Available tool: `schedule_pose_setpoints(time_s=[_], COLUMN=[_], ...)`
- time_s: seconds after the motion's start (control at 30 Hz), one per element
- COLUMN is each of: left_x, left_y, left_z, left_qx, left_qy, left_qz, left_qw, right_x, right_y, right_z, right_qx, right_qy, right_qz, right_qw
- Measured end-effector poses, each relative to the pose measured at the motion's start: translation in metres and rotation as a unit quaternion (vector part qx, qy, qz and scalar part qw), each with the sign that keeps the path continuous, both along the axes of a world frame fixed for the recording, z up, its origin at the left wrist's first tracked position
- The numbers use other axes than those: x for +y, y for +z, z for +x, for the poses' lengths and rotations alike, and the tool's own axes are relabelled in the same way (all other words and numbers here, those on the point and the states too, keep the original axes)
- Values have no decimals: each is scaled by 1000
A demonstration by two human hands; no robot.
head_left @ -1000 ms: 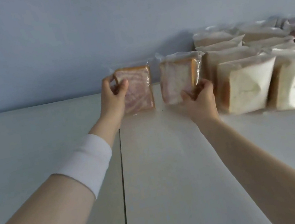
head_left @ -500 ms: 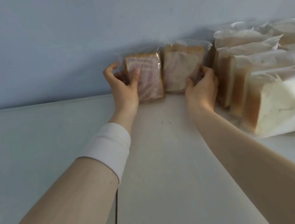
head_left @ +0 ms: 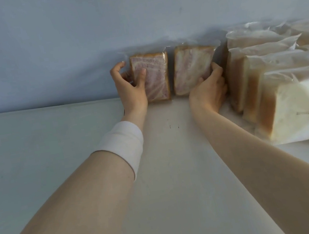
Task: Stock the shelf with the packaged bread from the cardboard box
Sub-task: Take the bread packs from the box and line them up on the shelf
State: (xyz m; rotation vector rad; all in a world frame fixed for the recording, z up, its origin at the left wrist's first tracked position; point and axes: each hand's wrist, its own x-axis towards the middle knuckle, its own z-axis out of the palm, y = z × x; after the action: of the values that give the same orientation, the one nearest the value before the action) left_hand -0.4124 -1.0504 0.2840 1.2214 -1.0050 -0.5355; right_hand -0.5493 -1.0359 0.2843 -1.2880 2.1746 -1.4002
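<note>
Head view: left hand [head_left: 131, 89] and right hand [head_left: 209, 89] are each gripping a bread pack [head_left: 152, 77] [head_left: 192, 69], seating them against the shelf [head_left: 53, 154] wall; releasing should be following.

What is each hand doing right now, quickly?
Left hand: holding the left bread pack, thumb across its front.
Right hand: holding the right bread pack at its lower right corner.

Left swirl pack [head_left: 156, 75] and right swirl pack [head_left: 190, 70]: clear wrap, tan crust (pinkish marbling), upright, side by side, narrowly apart, at the back of the shelf [head_left: 55, 164]. White-bagged loaves [head_left: 292, 112] rowed just right.
</note>
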Motion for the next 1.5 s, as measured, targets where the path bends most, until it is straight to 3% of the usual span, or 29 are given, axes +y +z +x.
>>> schedule_pose_setpoints(time_s=[0.2, 0.3, 0.37, 0.47, 0.53, 0.6, 0.73, 0.97, 1.1, 1.27, 1.4, 1.5], left_x=[22, 66, 107, 168, 206, 243, 314, 453, 552, 626, 640, 633], left_y=[10, 16, 15, 21, 29, 38, 58, 51, -5, -85, -147, -203], left_z=[5, 12, 14, 9, -4, -24, -94, -291, -401, -495, -558, -612], left_qx=[-44, -179, -340, -569, -651, -689, -720, -739, -753, -763, -751, -726], left_qy=[31, 91, 68, -53, -116, -159, -229, -362, -438, -517, -563, -595], left_qz=[97, 142, 127, 112, 109, 127, 128, 2, -35, -17, 8, 64], left_qw=[994, 969, 929, 813, 742, 696, 643, 568, 490, 387, 346, 337], right_x=[35, 78, 114, 175, 220, 264, 354, 533, 656, 767, 796, 796], right_y=[8, 15, 16, 17, 19, 21, 29, 10, -41, -115, -167, -214], right_z=[11, 18, 16, 1, -17, -40, -103, -258, -349, -420, -468, -508], right_qx=[7, 87, 184, 327, 384, 403, 373, 333, 230, 111, 20, -53], right_qy=[88, 101, 119, 141, 140, 126, 76, -27, -90, -148, -168, -182], right_qz=[53, 53, 74, 140, 189, 220, 280, 393, 470, 546, 564, 561], right_qw=[995, 990, 973, 924, 893, 879, 881, 857, 847, 817, 808, 805])
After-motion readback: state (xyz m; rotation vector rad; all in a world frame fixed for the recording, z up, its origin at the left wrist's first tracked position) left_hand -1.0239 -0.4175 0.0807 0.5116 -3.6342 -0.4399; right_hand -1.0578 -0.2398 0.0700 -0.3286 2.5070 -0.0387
